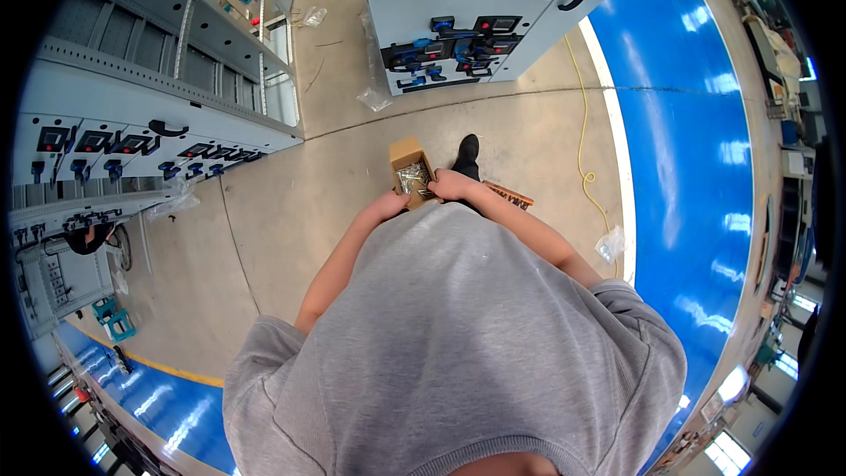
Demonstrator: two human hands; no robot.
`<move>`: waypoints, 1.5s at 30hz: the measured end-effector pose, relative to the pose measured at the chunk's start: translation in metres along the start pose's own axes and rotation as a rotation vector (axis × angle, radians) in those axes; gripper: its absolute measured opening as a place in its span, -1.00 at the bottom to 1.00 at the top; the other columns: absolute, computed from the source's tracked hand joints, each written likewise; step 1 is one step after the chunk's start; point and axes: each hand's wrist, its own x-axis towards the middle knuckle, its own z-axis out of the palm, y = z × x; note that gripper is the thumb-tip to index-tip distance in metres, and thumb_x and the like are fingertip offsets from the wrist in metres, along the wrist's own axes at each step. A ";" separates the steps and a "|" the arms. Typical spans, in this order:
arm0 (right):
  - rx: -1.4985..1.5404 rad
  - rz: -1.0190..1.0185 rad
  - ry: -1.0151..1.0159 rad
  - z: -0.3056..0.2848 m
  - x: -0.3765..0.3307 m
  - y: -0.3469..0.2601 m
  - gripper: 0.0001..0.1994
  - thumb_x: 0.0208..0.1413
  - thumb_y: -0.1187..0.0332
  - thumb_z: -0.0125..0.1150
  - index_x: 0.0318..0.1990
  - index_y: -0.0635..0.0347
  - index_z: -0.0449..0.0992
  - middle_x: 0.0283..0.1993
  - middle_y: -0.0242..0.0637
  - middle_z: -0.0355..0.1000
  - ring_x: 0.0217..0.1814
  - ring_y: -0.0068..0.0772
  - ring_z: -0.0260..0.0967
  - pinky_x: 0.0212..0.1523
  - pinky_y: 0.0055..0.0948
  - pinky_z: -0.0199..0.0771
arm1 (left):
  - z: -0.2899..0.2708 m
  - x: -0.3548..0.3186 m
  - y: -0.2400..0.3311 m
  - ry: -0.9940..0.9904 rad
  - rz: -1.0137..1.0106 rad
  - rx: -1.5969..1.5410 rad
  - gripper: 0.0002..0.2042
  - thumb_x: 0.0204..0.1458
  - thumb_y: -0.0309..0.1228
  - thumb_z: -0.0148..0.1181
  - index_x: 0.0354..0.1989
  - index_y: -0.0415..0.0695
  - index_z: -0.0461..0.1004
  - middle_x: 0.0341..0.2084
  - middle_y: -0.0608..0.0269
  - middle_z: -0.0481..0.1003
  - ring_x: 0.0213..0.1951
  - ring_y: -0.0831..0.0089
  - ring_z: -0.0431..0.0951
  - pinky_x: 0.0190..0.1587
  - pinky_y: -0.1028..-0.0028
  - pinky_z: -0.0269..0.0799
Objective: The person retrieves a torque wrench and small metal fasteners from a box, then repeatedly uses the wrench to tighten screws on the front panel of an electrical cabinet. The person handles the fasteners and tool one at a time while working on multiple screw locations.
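Observation:
An open cardboard box with its flap raised sits just in front of my body. Inside lies a heap of small metal bolts or screws. My left hand is closed on the box's near left edge. At the right rim is my right hand, its fingers curled over the rim among the fasteners. What those fingertips hold, if anything, is too small to make out. A dark shoe shows beyond my right hand, and an orange-brown slotted piece lies beside my right forearm.
Grey switch cabinets with black handles stand ahead and at the left. A yellow cable runs along the floor at the right, beside a blue floor strip. Plastic wrap and a teal step stool are also on the floor.

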 end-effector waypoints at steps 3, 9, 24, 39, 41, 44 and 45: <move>-0.036 -0.038 0.066 0.002 0.004 0.008 -0.44 0.23 0.13 0.01 0.08 0.61 0.46 0.05 0.32 0.52 0.16 0.20 0.50 0.18 -0.09 0.45 | 0.001 0.002 -0.002 0.021 0.014 -0.057 -0.32 0.26 0.15 -0.02 0.04 -0.36 0.58 -0.03 -0.14 0.61 0.01 0.14 0.60 0.10 0.21 0.44; 0.068 0.040 0.283 0.000 0.022 0.039 -0.44 0.28 0.11 -0.03 0.05 0.59 0.49 0.08 0.39 0.48 0.20 0.28 0.45 0.25 -0.05 0.41 | 0.008 0.008 -0.014 0.115 0.087 -0.305 -0.14 0.24 0.30 -0.03 0.29 -0.37 0.38 0.18 -0.11 0.49 0.12 0.12 0.52 0.18 0.23 0.41; 0.035 0.164 0.669 -0.019 -0.010 0.102 -0.62 0.31 0.21 -0.02 -0.01 0.44 0.41 -0.06 0.32 0.53 0.08 0.33 0.47 0.13 0.10 0.47 | -0.002 -0.004 -0.012 0.081 0.026 -0.089 -0.46 0.19 0.02 0.15 -0.08 -0.33 0.58 -0.38 0.14 0.57 -0.29 0.35 0.52 -0.16 0.30 0.45; 1.086 0.909 1.011 0.077 -0.049 0.328 -0.55 0.18 0.24 0.04 0.03 0.50 0.55 0.07 0.25 0.55 0.13 0.21 0.54 0.11 -0.07 0.51 | 0.013 0.012 -0.020 0.147 0.046 -0.081 -0.54 0.20 -0.12 0.18 0.06 -0.30 0.50 -0.30 0.07 0.54 -0.21 0.32 0.51 -0.11 0.33 0.42; 1.138 1.017 0.992 0.126 -0.047 0.381 -0.55 0.17 0.24 0.05 0.06 0.45 0.54 0.06 0.20 0.55 0.11 0.18 0.54 0.04 -0.04 0.54 | 0.008 0.020 -0.026 0.079 -0.013 -0.038 -0.47 0.19 -0.14 0.21 0.18 -0.33 0.42 -0.03 -0.15 0.57 0.02 0.12 0.56 0.12 0.31 0.43; 1.272 1.087 0.999 0.173 -0.043 0.380 -0.53 0.17 0.23 0.02 0.14 0.35 0.51 0.06 0.14 0.55 0.10 0.11 0.53 -0.05 0.04 0.57 | 0.013 0.013 -0.044 0.143 -0.070 0.007 -0.44 0.20 -0.15 0.20 0.26 -0.29 0.34 0.00 -0.24 0.56 0.01 0.05 0.57 0.13 0.26 0.44; 1.277 1.109 1.046 0.184 -0.045 0.381 -0.53 0.17 0.23 0.02 0.14 0.35 0.51 0.07 0.14 0.55 0.12 0.10 0.52 -0.03 0.03 0.56 | 0.020 0.011 -0.055 0.147 -0.128 0.013 -0.43 0.21 -0.17 0.19 0.30 -0.27 0.30 -0.07 -0.20 0.57 -0.10 0.09 0.60 0.01 0.26 0.49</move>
